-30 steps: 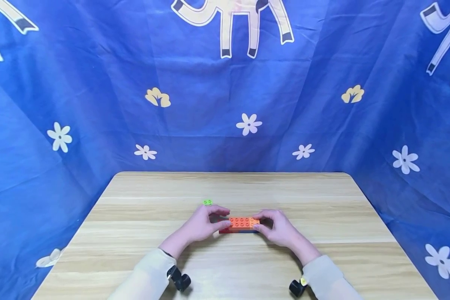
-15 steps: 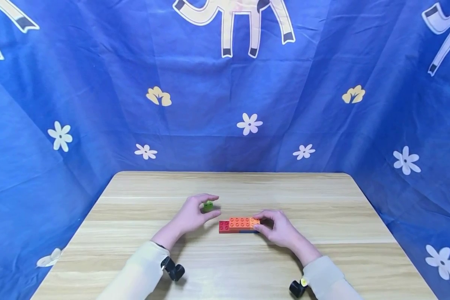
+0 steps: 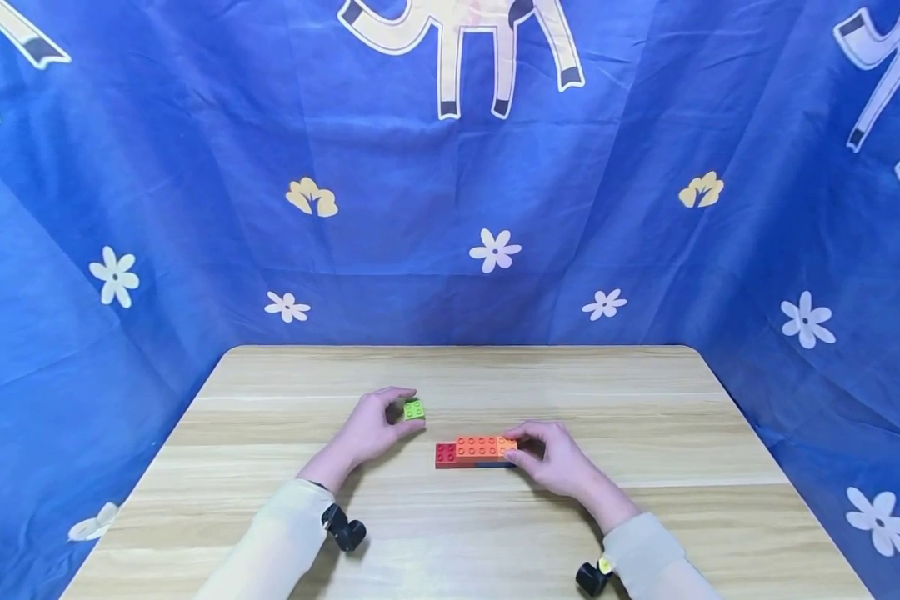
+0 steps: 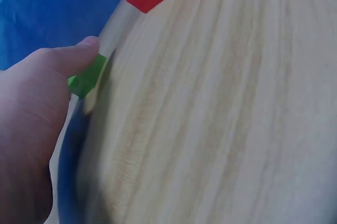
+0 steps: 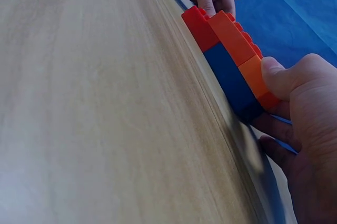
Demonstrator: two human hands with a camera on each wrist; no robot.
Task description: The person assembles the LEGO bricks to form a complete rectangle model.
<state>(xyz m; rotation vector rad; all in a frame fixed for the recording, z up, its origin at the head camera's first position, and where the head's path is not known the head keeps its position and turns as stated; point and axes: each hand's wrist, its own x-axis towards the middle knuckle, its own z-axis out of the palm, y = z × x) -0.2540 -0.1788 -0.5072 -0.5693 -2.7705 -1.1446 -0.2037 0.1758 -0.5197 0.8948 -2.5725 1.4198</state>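
Note:
A small lime-green toy building brick (image 3: 413, 410) with studs on top lies toward the left of the table's middle. Around it, my left hand (image 3: 371, 427) pinches with thumb and fingers; in the left wrist view the thumb partly covers the brick. My right hand (image 3: 558, 458) grips the light orange brick (image 5: 258, 83) at the right end of a brick stack. In that stack, a red brick (image 3: 446, 453) and a dark blue brick (image 5: 231, 79) form the lower layer. An orange-red brick (image 3: 476, 447) sits on them beside the light orange one.
The pale wood-grain table (image 3: 450, 533) spreads around both hands. Behind and beside it hangs a blue cloth (image 3: 390, 217) printed with flowers and animals. A small black wrist camera is fixed at each sleeve.
My left hand has left the stack, moved up and left, and closed on the green brick, which is slightly turned. The right hand has kept its hold on the stack.

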